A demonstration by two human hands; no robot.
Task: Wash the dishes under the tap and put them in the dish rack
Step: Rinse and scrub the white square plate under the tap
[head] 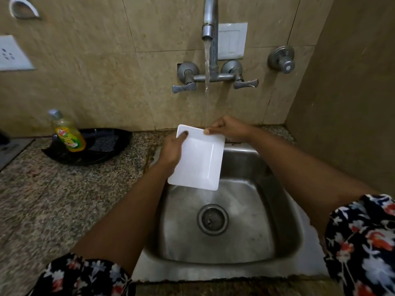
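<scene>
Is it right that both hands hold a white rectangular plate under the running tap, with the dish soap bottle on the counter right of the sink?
Not quite. The head view shows the dish soap bottle left of the sink, not right. The rest holds.

The white plate hides most of the left hand's fingers and the sink's back wall behind it. Left of the sink, the dish soap bottle is blurred, its label unreadable, and it covers part of the black tray. The top edge cuts off the tap; the lower corners cut off both floral sleeves.
</scene>
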